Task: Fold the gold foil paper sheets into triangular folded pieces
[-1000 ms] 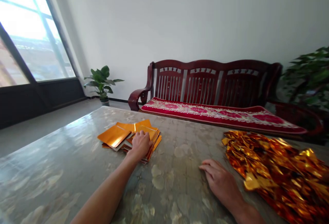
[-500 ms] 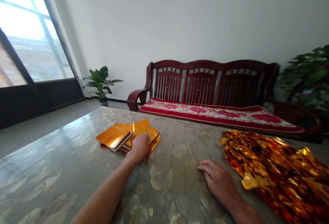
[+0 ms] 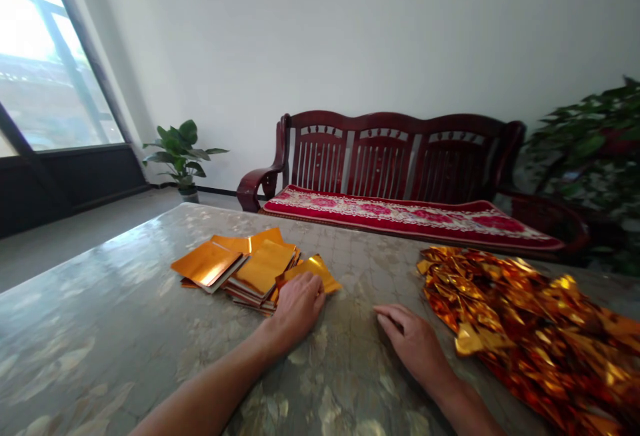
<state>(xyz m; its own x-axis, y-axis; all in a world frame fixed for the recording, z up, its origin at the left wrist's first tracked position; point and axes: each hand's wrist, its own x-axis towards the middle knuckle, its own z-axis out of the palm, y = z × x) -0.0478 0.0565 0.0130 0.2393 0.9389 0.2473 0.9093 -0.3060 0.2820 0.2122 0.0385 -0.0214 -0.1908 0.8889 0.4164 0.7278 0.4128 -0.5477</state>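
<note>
Sheet (image 3: 323, 271) just right of stack (image 3: 264, 268), under left hand (image 3: 299, 301), fingers closed on it (fingertips hidden, so grip is partly judged). Step looks like single-sheet handling; next move calls for light, steady hold on thin foil. Right hand (image 3: 417, 349) loosely open, holding nothing, on tabletop (image 3: 165, 363) between sheet and foil heap (image 3: 530, 336).

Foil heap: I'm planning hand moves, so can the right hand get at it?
Probably yes: the right hand looks empty and lies near the foil heap, with only tabletop between them.
</note>
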